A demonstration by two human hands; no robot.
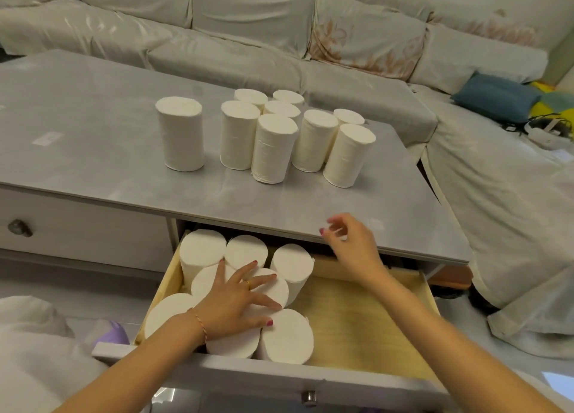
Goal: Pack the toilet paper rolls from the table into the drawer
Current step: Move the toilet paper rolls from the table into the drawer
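Note:
Several white toilet paper rolls (273,148) stand upright on the grey table (93,126), one roll (180,133) apart at the left. Below the table's front edge the wooden drawer (357,325) is pulled out. Several rolls (245,252) stand packed in its left half. My left hand (239,300) lies flat with spread fingers on top of these rolls. My right hand (351,245) hovers over the table's front edge, above the drawer's back, with fingers loosely curled and nothing in them.
A covered sofa (279,39) wraps round the table at the back and right. A blue cushion (494,97) lies on it. A shut drawer with a knob (20,227) is at the left. The open drawer's front carries a knob (309,397).

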